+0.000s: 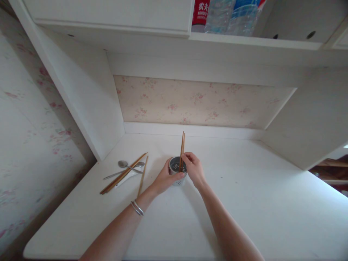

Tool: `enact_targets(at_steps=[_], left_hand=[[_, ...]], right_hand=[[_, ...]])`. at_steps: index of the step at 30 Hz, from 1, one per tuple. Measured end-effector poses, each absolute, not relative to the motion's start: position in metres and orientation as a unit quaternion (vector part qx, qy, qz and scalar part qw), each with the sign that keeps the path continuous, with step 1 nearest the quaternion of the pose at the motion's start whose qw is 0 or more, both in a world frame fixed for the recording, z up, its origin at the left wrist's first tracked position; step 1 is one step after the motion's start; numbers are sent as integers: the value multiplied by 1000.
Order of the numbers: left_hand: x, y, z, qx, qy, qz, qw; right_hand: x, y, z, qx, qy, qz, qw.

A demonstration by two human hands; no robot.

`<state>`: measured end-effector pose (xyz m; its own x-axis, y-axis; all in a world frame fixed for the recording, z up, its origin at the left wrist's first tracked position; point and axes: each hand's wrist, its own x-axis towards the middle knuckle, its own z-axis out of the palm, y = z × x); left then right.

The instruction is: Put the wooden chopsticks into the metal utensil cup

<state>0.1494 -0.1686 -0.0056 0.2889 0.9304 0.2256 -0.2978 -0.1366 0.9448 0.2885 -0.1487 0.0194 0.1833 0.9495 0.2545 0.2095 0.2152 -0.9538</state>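
From the near left, the left hand (pixel 166 178) curled around a perforated cup (pixel 178 182); from the near right, the right hand's (pixel 193 167) fingers (pixel 186 156) pinched chopsticks (pixel 182 148) upright inside.

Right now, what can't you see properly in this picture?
All in the head view:
Lower ends of the held chopsticks: hidden by the front of the cup.
Some fingertips of the left hand: hidden behind the cup.
Tops of the bottles: cut off by the upper edge.
Smallest print on the red label: too small, blurred.
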Motion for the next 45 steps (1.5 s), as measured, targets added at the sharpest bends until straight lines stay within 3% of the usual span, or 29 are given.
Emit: enact_targets(at_steps=[23,45], left_hand=[[149,-170,-5,570,292,515,570],[147,-168,-3,575,304,506,566]], right_hand=[[295,-151,18,-479,-482,474,560],[293,-145,22,-508,-498,438,550]])
